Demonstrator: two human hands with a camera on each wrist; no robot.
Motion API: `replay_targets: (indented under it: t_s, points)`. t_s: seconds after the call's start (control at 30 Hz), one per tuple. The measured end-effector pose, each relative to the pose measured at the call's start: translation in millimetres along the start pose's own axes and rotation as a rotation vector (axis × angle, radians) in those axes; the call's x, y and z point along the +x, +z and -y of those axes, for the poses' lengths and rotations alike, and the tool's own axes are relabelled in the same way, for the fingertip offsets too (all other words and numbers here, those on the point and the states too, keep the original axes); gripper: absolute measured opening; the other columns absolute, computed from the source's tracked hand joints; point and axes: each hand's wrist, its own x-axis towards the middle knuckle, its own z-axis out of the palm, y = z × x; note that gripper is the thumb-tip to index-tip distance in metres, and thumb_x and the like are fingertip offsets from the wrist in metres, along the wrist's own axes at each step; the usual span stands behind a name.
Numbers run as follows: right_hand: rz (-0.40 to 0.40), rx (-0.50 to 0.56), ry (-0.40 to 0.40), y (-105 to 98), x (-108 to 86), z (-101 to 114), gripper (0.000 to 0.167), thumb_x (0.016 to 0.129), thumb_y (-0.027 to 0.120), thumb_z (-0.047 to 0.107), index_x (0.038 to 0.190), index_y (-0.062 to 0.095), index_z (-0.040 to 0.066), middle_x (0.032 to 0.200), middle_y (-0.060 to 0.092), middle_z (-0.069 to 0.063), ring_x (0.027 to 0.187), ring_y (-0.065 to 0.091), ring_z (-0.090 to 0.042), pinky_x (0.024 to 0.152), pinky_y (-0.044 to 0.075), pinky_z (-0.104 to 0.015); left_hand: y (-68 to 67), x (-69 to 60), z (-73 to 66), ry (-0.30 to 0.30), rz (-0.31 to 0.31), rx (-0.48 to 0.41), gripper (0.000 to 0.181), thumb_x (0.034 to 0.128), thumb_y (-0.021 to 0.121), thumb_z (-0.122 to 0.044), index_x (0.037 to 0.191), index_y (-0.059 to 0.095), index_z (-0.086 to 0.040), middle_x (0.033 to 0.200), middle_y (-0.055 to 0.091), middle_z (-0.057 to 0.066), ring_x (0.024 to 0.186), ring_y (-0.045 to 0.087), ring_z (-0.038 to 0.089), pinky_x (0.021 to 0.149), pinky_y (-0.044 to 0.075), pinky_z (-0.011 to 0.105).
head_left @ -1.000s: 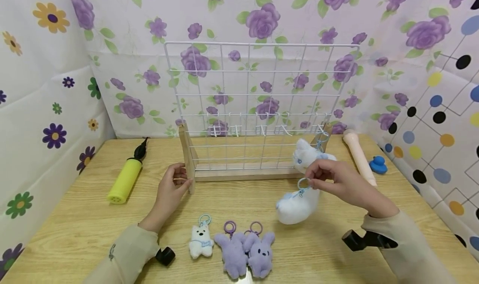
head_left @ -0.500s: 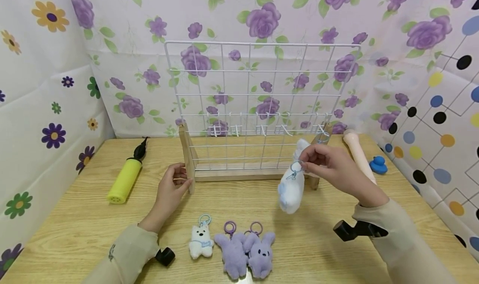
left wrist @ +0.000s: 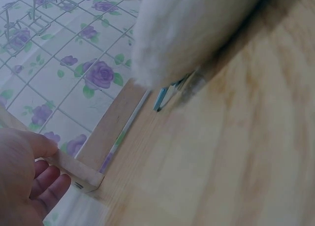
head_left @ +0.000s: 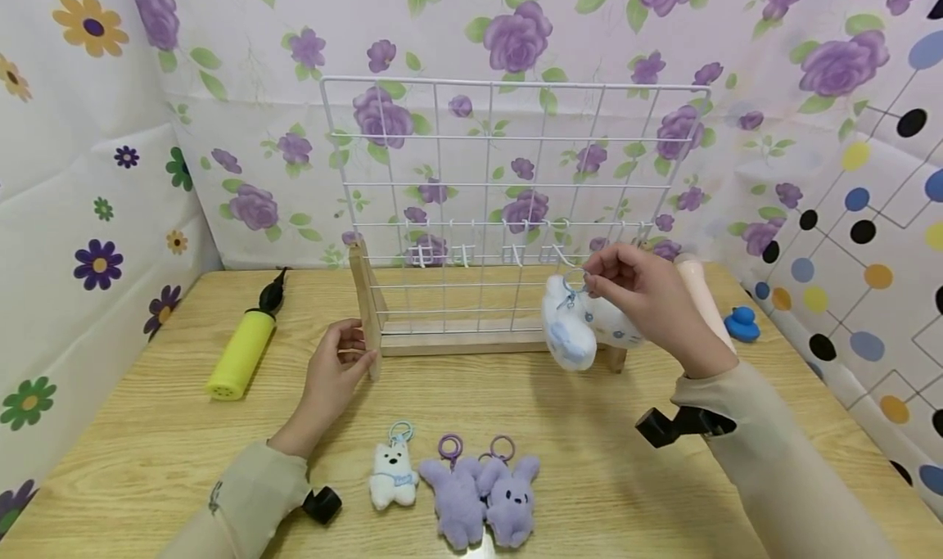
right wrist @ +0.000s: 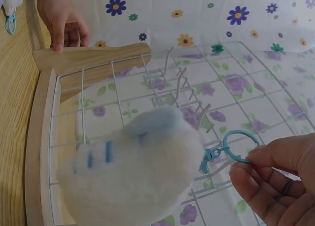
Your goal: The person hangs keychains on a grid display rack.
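Note:
My right hand [head_left: 633,293] pinches the light-blue ring [right wrist: 241,146] of a white plush keychain [head_left: 569,338]. The plush dangles in front of the right part of a white wire grid rack [head_left: 489,185], close to its hooks [head_left: 513,254]. A second white plush [head_left: 610,320] hangs behind it, partly covered by my hand; its ring is hidden. My left hand [head_left: 335,371] grips the rack's left wooden leg [head_left: 370,309], thumb on the near side, as the left wrist view also shows. Near the front lie a white dog plush keychain [head_left: 394,475] and two purple plush keychains [head_left: 455,502].
At left lies a yellow hand pump [head_left: 241,354] with a black nozzle. Beyond my right hand are a pale pink rod [head_left: 703,301] and a blue rubber duck [head_left: 742,324]. Flowered cloth [head_left: 258,133] stands behind the rack and at the sides.
My right hand has moved up and left, lifting the white plush keychain from low over the table to just below hook height. The left hand stays on the leg.

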Motion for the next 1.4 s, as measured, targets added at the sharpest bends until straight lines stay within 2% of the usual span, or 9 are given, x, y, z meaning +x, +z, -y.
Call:
replay_targets:
  t_s: [0.13, 0.33, 0.57, 0.8, 1.13, 1.4]
  points:
    - [-0.019, 0.010, 0.035, 3, 6.4, 0, 0.012, 0.094, 0.061, 0.010, 0.102, 0.063, 0.001, 0.090, 0.067, -0.013, 0.074, 0.064, -0.009, 0.066, 0.053, -0.015, -0.5, 0.0, -1.0, -0.013, 0.006, -0.002, 0.046, 0.0882, 0.066, 0.000, 0.130, 0.046, 0.001, 0.113, 0.058, 0.017, 0.092, 0.053, 0.006, 0.076, 0.047, 0.009]
    - [-0.008, 0.005, 0.074, 6, 12.8, -3, 0.014, 0.094, 0.060, 0.011, 0.104, 0.062, 0.002, 0.092, 0.066, -0.013, 0.077, 0.065, -0.015, 0.068, 0.055, -0.021, -1.2, -0.4, -1.8, -0.028, 0.008, -0.005, 0.047, 0.0884, 0.065, 0.000, 0.131, 0.045, 0.001, 0.114, 0.057, 0.016, 0.095, 0.055, 0.014, 0.076, 0.047, 0.010]
    - [0.025, -0.019, 0.112, 9, 20.1, -6, 0.014, 0.095, 0.060, 0.013, 0.105, 0.061, 0.003, 0.093, 0.065, -0.013, 0.082, 0.066, -0.028, 0.068, 0.052, -0.016, -2.0, 0.9, -1.9, -0.018, 0.007, -0.006, 0.047, 0.0881, 0.065, 0.001, 0.131, 0.045, 0.001, 0.113, 0.057, 0.017, 0.095, 0.054, 0.015, 0.075, 0.047, 0.008]
    - [0.030, -0.032, 0.102, 13, 25.1, -7, 0.011, 0.094, 0.061, 0.008, 0.102, 0.062, 0.001, 0.091, 0.066, -0.015, 0.079, 0.066, -0.028, 0.065, 0.051, -0.016, -1.5, 0.7, -1.4, -0.025, 0.009, 0.000, 0.048, 0.0880, 0.065, 0.001, 0.131, 0.045, 0.002, 0.113, 0.057, 0.017, 0.097, 0.056, 0.020, 0.076, 0.047, 0.009]
    - [0.039, -0.055, 0.119, 13, 27.3, -8, 0.012, 0.094, 0.061, 0.009, 0.104, 0.063, 0.003, 0.095, 0.067, -0.015, 0.081, 0.067, -0.030, 0.067, 0.052, -0.015, -0.7, 1.0, -1.4, -0.014, 0.007, -0.003, 0.047, 0.0881, 0.065, 0.001, 0.130, 0.045, 0.002, 0.113, 0.057, 0.017, 0.097, 0.056, 0.020, 0.077, 0.049, 0.012]
    - [0.043, -0.062, 0.118, 9, 26.4, -7, 0.014, 0.094, 0.061, 0.011, 0.107, 0.063, 0.004, 0.098, 0.068, -0.013, 0.082, 0.066, -0.022, 0.069, 0.051, -0.016, -0.4, 0.6, -0.4, -0.004, -0.004, 0.000, 0.047, 0.0876, 0.065, 0.002, 0.130, 0.045, 0.002, 0.113, 0.058, 0.018, 0.097, 0.057, 0.022, 0.076, 0.048, 0.010]
